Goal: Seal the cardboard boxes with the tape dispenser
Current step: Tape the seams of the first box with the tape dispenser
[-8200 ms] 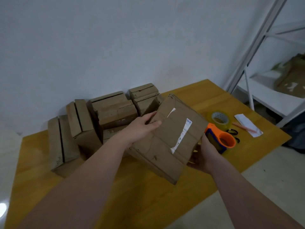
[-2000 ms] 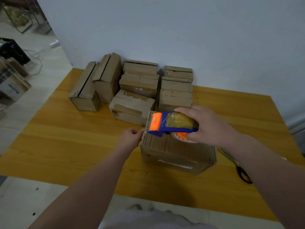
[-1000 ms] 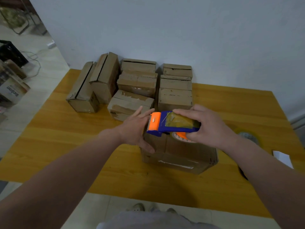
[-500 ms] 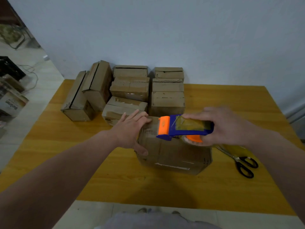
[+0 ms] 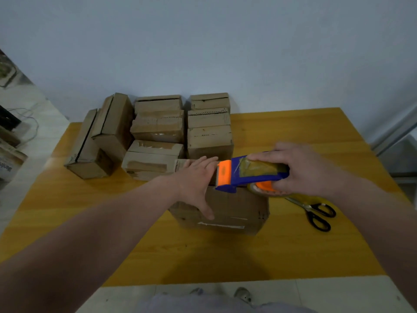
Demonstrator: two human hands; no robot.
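Note:
A brown cardboard box [image 5: 237,211] with a white label strip on its near side stands in the middle of the yellow table [image 5: 203,256]. My left hand [image 5: 196,179] lies flat on the box's left top edge, fingers straight, thumb down its front face. My right hand [image 5: 297,170] grips a blue and orange tape dispenser [image 5: 246,175] holding a roll of clear tape. The dispenser's orange front end sits over the box top, right beside my left fingers. The box's top seam is hidden under the hands and dispenser.
Several more cardboard boxes [image 5: 158,132] are stacked at the table's far left against the wall. Black-handled scissors [image 5: 316,213] lie to the right of the box. A metal shelf frame [image 5: 401,132] stands at the right edge.
My left hand went from the box's side to lying flat on its top. The dispenser drew right, then came back against my left fingers. The view shifted slightly.

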